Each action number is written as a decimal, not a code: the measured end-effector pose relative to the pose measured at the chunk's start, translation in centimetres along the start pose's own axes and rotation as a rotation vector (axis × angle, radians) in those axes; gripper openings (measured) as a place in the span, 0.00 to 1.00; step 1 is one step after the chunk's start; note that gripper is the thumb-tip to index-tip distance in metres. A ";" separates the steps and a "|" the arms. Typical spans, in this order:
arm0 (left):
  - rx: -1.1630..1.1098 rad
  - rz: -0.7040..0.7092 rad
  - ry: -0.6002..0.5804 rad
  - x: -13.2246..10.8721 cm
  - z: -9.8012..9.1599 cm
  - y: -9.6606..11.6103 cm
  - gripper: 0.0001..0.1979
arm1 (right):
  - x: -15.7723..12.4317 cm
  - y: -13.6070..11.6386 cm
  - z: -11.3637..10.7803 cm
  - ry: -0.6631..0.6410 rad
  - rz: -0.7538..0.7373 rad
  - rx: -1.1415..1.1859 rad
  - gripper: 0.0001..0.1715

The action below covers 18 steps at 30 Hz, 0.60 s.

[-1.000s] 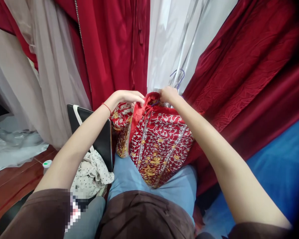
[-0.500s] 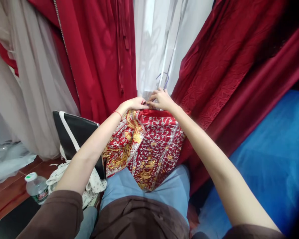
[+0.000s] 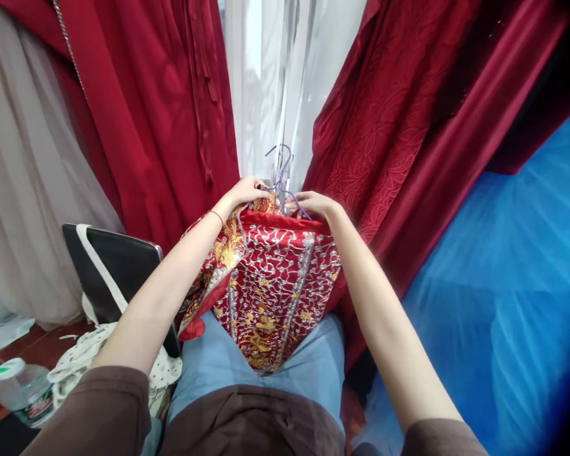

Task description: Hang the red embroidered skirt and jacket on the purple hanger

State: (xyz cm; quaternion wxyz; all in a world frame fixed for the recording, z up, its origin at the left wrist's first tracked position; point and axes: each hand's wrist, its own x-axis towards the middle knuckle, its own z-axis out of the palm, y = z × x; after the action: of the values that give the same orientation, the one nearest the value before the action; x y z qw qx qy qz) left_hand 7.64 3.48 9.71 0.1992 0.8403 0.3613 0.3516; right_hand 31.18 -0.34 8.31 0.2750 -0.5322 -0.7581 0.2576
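A red garment (image 3: 275, 272) with silver and gold embroidery hangs in front of my lap, its plain red top edge level with my hands. A thin purple wire hanger (image 3: 285, 166) rises from that edge, its hook upright and one arm sloping down to the right. My left hand (image 3: 247, 192) is closed on the garment's gold-embroidered part beside the hanger's left side. My right hand (image 3: 313, 205) is closed at the top edge, behind the hanger's right arm; its fingertips are partly hidden, but they seem to grip the garment's cloth.
Red gowns (image 3: 171, 95) hang ahead on both sides of white drapery (image 3: 251, 82). Blue tulle (image 3: 456, 304) spreads at the right. To the left stand a black chair back (image 3: 114, 259) with a white strap, a dotted cloth (image 3: 83, 358) and a plastic bottle (image 3: 26, 389).
My hands have moved apart, the right one lower beside the hanger. More of the hanger shows above the garment. The garment's left flap has swung further open. The whole view has shifted to the right.
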 end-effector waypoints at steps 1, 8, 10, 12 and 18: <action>-0.047 0.019 -0.003 0.1 0.0 0.3 0.11 | 0.1 -0.3 0.1 -0.004 0.003 -0.049 0.26; 0.022 -0.053 -0.052 -0.7 -0.7 1.4 0.12 | -0.2 -0.2 0.1 -0.147 -0.007 -0.216 0.17; 0.059 -0.040 -0.093 -1.0 -1.1 1.1 0.12 | -0.9 -0.1 -0.7 -0.153 -0.032 -0.186 0.16; 0.067 -0.035 -0.145 -1.3 -1.5 0.5 0.11 | -1.6 -0.1 -1.9 -0.123 -0.042 -0.158 0.14; -0.051 -0.119 -0.021 -1.2 -1.2 -1.3 0.13 | -1.7 0.9 -3.4 0.232 -0.028 -0.096 0.08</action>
State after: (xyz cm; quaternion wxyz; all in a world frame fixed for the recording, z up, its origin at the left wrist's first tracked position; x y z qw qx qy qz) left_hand 5.58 3.55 9.19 0.2449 0.8157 0.3994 0.3393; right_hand 34.63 -1.34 9.91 0.3385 -0.5604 -0.7400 0.1538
